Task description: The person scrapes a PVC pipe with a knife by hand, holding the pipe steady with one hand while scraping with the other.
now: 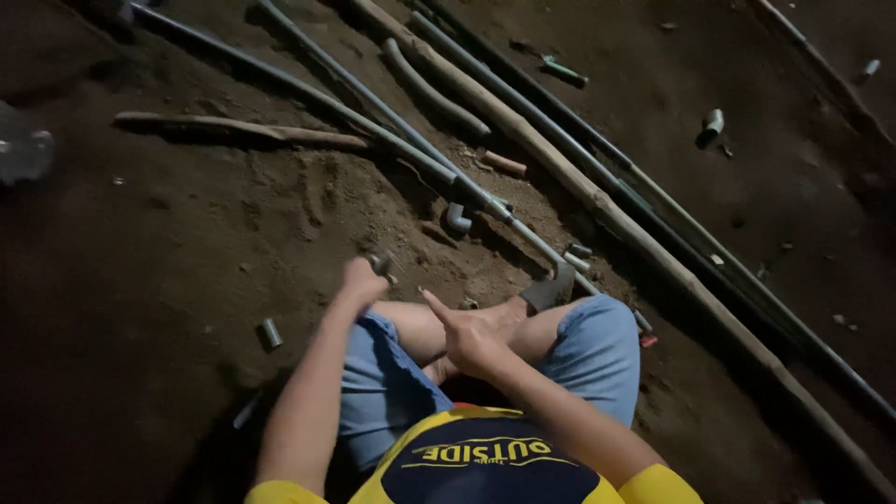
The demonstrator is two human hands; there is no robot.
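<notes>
In the head view, the person sat on the brown dirt floor (187,261) with bent knees in blue jeans. The left hand (362,279) was closed around a small grey metal fitting (382,265), which showed just at the fingers, at about eleven o'clock from the knees. The right hand (467,338) was held above the legs with the index finger stretched toward ten o'clock and the other fingers curled; it held nothing that I could see. At one o'clock from the left hand lay a short curved grey pipe elbow (456,218), touching a long thin grey metal pipe (401,131) that ran across the floor. Beside this pipe lay a long pale wooden pole (560,168). A small grey cylindrical coupling (270,333) lay on the floor at eight o'clock from the left hand.
</notes>
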